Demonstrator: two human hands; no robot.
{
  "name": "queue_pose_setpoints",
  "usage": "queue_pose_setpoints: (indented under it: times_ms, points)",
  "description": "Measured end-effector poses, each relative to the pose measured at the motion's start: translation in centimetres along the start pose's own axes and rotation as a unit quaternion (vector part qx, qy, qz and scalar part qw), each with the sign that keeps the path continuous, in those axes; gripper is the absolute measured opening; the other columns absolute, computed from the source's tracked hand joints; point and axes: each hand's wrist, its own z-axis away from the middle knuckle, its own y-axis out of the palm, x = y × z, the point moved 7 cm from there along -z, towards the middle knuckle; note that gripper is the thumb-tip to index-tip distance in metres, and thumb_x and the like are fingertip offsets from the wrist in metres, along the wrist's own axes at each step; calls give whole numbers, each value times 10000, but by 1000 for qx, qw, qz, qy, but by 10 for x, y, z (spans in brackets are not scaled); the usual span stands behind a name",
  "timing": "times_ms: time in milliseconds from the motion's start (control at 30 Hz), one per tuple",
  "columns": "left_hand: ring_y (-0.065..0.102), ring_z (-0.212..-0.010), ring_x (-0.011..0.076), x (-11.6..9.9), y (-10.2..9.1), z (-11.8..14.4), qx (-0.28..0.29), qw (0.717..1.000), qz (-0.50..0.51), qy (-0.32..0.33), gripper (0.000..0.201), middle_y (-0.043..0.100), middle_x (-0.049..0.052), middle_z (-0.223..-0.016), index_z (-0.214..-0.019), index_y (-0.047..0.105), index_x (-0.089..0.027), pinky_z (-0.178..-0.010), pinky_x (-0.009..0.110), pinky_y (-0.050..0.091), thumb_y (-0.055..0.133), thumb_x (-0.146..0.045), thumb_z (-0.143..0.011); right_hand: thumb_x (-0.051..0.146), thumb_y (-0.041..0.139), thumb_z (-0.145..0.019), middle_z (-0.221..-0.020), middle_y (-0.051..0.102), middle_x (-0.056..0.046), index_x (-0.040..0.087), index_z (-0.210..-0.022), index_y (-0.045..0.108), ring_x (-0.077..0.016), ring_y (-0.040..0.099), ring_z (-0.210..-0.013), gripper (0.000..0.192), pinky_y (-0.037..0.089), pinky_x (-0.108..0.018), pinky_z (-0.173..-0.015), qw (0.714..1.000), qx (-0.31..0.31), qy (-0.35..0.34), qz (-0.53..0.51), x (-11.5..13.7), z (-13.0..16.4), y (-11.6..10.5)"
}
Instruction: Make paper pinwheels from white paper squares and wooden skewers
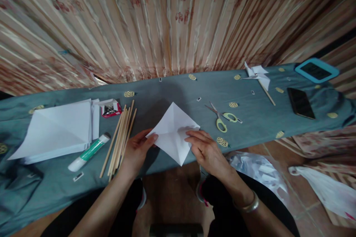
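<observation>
A white square sheet of paper [172,129] with crossing diagonal creases is held corner-up over the front part of the table. My left hand [140,148] pinches its left corner, thumb on top and fingers beneath. On the right, my right hand [204,148] grips the sheet near its right corner, fingers over the top face; its thumb is hidden. Just left of my left hand lie several thin wooden sticks [119,139]. Scissors [221,116] with light green handles rest with blades apart, beyond my right hand.
A stack of white paper [61,127], a green-and-white glue stick [89,152] and a red box of small metal pieces [110,108] lie at left. Farther right are a paper pinwheel [257,76], a phone [300,102] and a blue-framed device [317,70]. A plastic bag [260,174] sits on the floor.
</observation>
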Motion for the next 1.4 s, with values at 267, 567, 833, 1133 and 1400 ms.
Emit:
queue_pose_setpoints:
  times_ms: [267,567,833,1133,1400]
  points:
    - [712,-843,242,19,39,15,112,983,112,-97,420,764,103,-906,-882,732,-139,-808,367,559,871,-405,-587,87,467,-920,-1169,713,-132,139,-1072,697,-255,642,-1113,281,526,-458,-970,1000,-4,-3,-1,5,-4,1]
    - [726,-857,260,23,56,18,108,969,164,-147,395,763,91,-837,-848,691,-139,-778,356,584,873,-322,-549,99,441,-922,-1105,733,-109,168,-1079,701,-229,667,-1050,312,543,-429,-943,999,-15,0,-35,8,-11,-3]
    - [728,-888,292,15,54,12,64,977,166,-119,457,768,113,-834,-861,690,-109,-815,388,573,886,-397,-566,182,462,-928,-956,764,-38,235,-1039,701,-192,707,-895,269,566,-341,-834,987,-108,95,-71,-14,-11,-44]
    - [726,-946,239,-8,35,-3,17,976,200,-81,282,767,70,-864,-929,658,-145,-829,325,576,776,-314,-736,250,466,-924,-1155,685,-239,69,-1213,612,-344,664,-1008,371,531,-476,-850,933,-70,228,268,-100,7,-70]
    - [723,-922,221,-16,32,-7,16,970,233,-64,350,767,66,-922,-932,690,-128,-876,344,582,835,-150,-614,203,506,-879,-1007,723,-206,109,-1169,636,-323,668,-893,331,514,-439,-806,934,-23,233,271,-97,-2,-58]
